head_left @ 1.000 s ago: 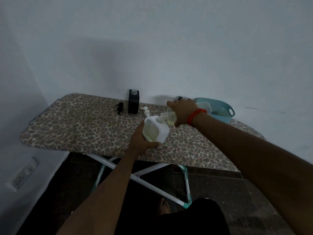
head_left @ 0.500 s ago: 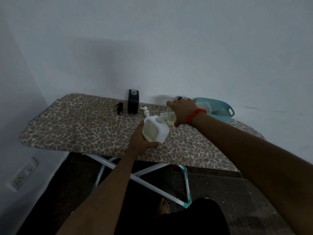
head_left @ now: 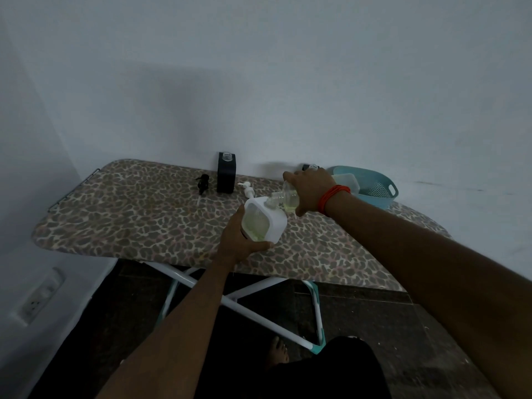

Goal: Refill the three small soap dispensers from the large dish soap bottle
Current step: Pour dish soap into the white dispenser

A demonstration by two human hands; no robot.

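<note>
White square plastic soap dispenser [head_left: 266, 223] w/ pale green liquid, tilted over leopard-print ironing board [head_left: 129, 214], gripped by left hand [head_left: 239, 240]. Right hand [head_left: 311, 191] grips tipped clear soap bottle [head_left: 283, 198], neck at dispenser's top. Black square dispenser [head_left: 226, 175] upright behind.

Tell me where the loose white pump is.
Head view, centre: the white pump lies on the ironing board, right of the black dispenser, behind the white dispenser.
</note>
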